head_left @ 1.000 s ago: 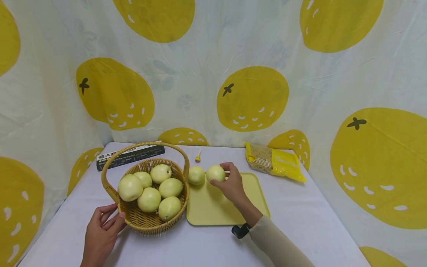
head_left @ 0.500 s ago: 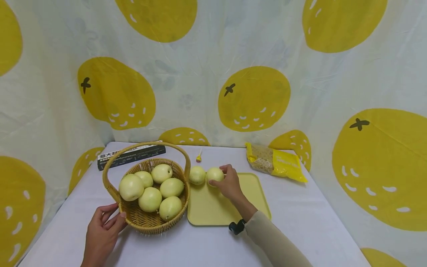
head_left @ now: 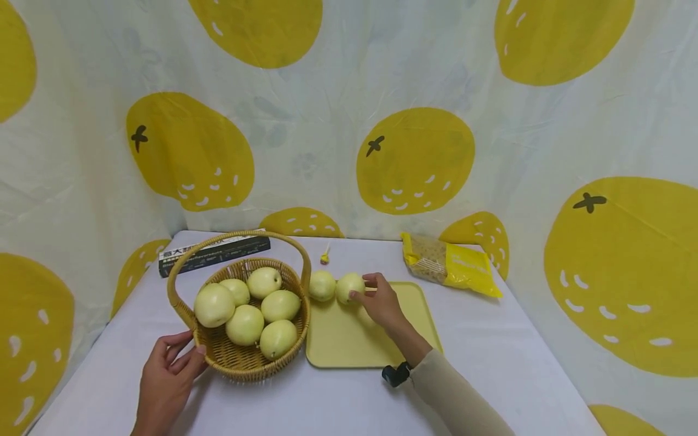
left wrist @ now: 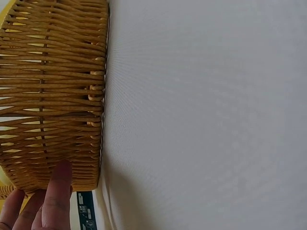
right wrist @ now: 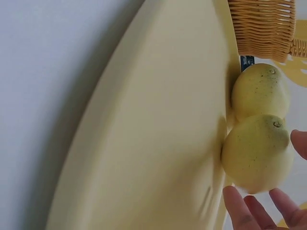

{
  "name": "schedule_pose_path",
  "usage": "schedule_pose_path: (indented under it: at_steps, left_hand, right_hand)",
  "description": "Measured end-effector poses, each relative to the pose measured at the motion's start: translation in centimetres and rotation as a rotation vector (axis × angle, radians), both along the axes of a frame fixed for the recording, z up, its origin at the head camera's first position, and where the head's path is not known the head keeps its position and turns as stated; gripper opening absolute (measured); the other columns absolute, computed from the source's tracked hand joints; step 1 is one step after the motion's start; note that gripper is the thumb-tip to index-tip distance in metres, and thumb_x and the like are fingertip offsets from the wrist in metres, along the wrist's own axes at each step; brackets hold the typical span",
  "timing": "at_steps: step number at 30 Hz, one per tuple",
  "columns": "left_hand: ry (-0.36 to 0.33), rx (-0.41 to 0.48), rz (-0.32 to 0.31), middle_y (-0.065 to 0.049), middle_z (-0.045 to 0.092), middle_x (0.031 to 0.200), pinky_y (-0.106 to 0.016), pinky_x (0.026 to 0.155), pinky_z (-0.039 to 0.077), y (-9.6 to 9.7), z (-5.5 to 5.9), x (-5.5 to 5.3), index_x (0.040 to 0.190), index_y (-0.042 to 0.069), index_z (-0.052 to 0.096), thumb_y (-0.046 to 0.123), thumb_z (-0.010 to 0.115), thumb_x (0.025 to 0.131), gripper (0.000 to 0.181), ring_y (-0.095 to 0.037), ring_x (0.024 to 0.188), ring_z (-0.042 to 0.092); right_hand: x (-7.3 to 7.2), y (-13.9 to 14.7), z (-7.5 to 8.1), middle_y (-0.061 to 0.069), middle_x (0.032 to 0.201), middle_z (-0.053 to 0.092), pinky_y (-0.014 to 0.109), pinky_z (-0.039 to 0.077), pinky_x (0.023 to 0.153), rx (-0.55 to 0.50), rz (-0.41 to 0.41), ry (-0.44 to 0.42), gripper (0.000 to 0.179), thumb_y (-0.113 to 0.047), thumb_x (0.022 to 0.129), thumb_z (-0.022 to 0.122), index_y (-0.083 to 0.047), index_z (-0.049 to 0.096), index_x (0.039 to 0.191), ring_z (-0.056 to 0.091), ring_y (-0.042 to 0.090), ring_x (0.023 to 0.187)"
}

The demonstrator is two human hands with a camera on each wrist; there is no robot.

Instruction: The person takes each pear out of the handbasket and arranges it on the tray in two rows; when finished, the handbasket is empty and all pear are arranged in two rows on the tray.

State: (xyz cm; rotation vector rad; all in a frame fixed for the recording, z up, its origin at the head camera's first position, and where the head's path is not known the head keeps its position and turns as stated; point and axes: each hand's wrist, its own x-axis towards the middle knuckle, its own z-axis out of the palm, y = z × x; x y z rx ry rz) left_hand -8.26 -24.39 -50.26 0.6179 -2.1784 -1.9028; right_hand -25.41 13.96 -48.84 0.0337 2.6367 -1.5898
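Observation:
My left hand (head_left: 169, 378) holds the lower left side of a wicker basket (head_left: 240, 364), its fingers against the weave (left wrist: 57, 96) in the left wrist view. Several pale yellow-green pears (head_left: 244, 326) lie inside under the arched handle. On the yellow tray (head_left: 365, 345), two more pears sit side by side at the back left: the left pear (head_left: 322, 286) by the basket and the right pear (head_left: 349, 289). Around that right pear (right wrist: 256, 153) my right hand (head_left: 382, 303) is spread, thumb and fingers slightly apart from its skin in the right wrist view.
A dark box (head_left: 215, 254) lies behind the basket. A small yellow-wrapped lollipop (head_left: 324, 257) is behind the tray. At the back right lies a yellow bag (head_left: 451, 265) of dry food. White cloth (head_left: 305, 406) covers the table, and a patterned curtain (head_left: 305, 139) hangs behind.
The right pear was lowered slightly and moved left, beside the other pear on the tray. My right hand's fingers then loosened and drew back right. My left hand stayed at the basket.

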Motion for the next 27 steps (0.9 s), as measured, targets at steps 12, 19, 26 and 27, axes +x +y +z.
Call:
schedule_pose_path:
  at_steps: [12,19,26,27]
  left_hand:
    - [0.003,0.008,0.006,-0.024,0.048,0.161,-0.021,0.082,0.067,-0.04,-0.08,0.08,0.144,0.006,0.045,0.015,0.074,0.101,0.052,0.013,0.098,0.067]
    - [0.025,0.019,0.013,-0.024,0.047,0.161,-0.022,0.082,0.067,0.06,-0.08,0.12,0.142,0.006,0.046,0.014,0.074,0.101,0.050,0.011,0.099,0.068]
    - [0.015,-0.011,0.017,-0.024,0.049,0.160,-0.016,0.080,0.066,0.08,-0.23,0.07,0.142,0.007,0.046,0.019,0.075,0.101,0.052,0.010,0.100,0.068]
    - [0.016,-0.009,0.016,-0.024,0.049,0.160,-0.016,0.080,0.066,0.06,-0.22,0.07,0.142,0.007,0.046,0.018,0.075,0.101,0.052,0.010,0.100,0.068]
  right_hand:
    - [-0.26,-0.05,-0.05,0.017,0.140,0.061,0.032,0.065,0.082,-0.053,-0.016,-0.019,0.060,-0.021,0.089,0.087,-0.011,0.055,0.138,0.070,0.031,0.116]
    - [-0.52,-0.13,-0.19,0.016,0.142,0.060,0.044,0.066,0.094,-0.045,0.010,0.031,0.067,-0.009,0.085,0.089,-0.013,0.053,0.141,0.068,0.037,0.126]
    - [-0.83,0.15,-0.12,0.018,0.149,0.059,0.048,0.066,0.097,-0.019,0.044,0.048,0.067,-0.004,0.087,0.085,-0.011,0.054,0.147,0.064,0.039,0.131]
    - [-0.87,0.23,-0.09,0.018,0.150,0.059,0.048,0.066,0.098,-0.017,0.053,0.049,0.067,-0.004,0.088,0.084,-0.011,0.054,0.147,0.064,0.040,0.132]
